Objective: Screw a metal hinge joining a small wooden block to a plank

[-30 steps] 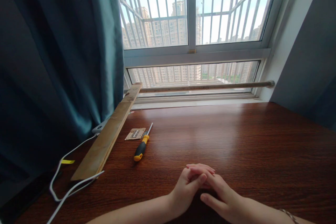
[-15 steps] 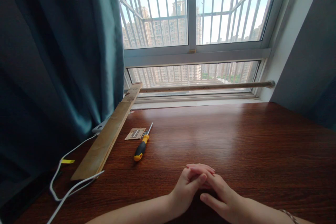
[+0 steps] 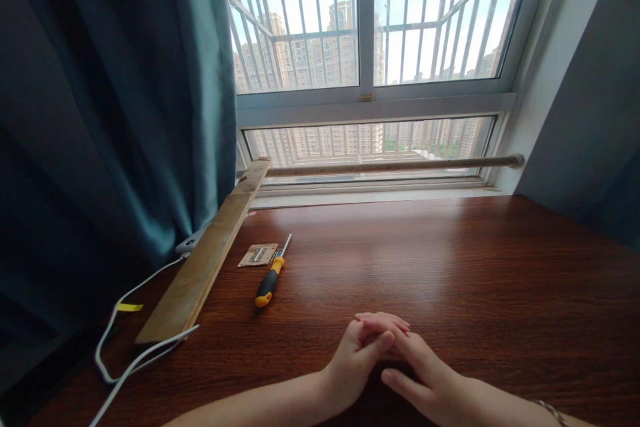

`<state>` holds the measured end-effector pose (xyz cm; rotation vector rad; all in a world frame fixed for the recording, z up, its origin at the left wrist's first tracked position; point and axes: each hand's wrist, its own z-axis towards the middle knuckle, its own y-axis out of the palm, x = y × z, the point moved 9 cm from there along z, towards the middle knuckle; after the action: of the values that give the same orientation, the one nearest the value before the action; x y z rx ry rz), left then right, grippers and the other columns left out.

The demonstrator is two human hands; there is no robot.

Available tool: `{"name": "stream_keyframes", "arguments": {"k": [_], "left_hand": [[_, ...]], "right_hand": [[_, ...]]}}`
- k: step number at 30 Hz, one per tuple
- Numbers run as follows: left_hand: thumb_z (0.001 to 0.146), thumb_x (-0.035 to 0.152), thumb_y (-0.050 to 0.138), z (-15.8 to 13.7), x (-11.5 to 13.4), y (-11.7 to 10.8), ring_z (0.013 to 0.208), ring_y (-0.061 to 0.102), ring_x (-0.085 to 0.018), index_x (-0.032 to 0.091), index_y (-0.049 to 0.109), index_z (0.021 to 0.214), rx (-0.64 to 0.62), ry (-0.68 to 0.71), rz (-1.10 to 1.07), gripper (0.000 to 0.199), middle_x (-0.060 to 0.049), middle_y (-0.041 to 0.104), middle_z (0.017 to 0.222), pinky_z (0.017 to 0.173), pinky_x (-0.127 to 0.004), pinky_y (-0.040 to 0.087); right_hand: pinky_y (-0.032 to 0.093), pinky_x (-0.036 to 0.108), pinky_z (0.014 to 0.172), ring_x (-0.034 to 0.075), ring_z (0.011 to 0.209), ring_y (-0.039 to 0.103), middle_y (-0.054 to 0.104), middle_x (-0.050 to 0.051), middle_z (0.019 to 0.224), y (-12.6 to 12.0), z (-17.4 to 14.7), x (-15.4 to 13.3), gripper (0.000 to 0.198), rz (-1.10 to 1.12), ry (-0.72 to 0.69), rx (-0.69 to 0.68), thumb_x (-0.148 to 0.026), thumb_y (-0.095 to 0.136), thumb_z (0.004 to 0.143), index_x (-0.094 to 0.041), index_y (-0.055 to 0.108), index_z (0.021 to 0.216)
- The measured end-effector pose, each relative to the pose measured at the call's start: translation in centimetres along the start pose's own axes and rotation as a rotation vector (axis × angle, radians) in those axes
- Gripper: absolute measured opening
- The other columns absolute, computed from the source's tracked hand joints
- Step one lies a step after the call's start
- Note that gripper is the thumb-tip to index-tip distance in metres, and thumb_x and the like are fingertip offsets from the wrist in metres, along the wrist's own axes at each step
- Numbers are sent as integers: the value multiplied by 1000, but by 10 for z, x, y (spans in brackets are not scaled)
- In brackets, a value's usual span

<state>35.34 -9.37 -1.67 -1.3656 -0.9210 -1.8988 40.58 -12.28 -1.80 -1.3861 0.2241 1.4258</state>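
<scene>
Left of my fingers, a long, flat plank of pale, scuffed wood (image 3: 205, 260) slants toward the window (image 3: 367, 107), and a smooth white cable (image 3: 137, 363) with a yellow tag (image 3: 129, 307) loops past its near end. Beyond the plank from my fingers, a blue-grey cloth curtain (image 3: 115, 113) hangs in deep folds. A round, dull rod (image 3: 390, 166) runs crosswise far ahead of them. Under everything spreads a glossy, red-brown wood-grain tabletop (image 3: 475, 280).

Ahead and to the left of my fingers lies a screwdriver with a black-and-yellow handle and slim metal shaft (image 3: 271, 280); a small, flat tan cardboard piece (image 3: 257, 255) sits just left of the shaft. Its tip points away from me toward the window, the long axis leaning slightly right.

My left hand (image 3: 346, 370) and right hand (image 3: 425, 373) are folded together, fingers overlapping; with both palms hidden, I can't tell how closed each is.
</scene>
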Motion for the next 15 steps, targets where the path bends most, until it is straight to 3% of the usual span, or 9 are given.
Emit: {"name": "stream_keyframes", "arguments": {"k": [15], "left_hand": [[81,34,54,0,1,-1,96,59,-24,12,67,91,3,14,13,27,-12,64,97,87,-39,45]], "right_hand": [[27,40,106,20,128,32,40,10,136,-1,0,0,56,-13,18,6,-21,50,83,-23,31,136]]}}
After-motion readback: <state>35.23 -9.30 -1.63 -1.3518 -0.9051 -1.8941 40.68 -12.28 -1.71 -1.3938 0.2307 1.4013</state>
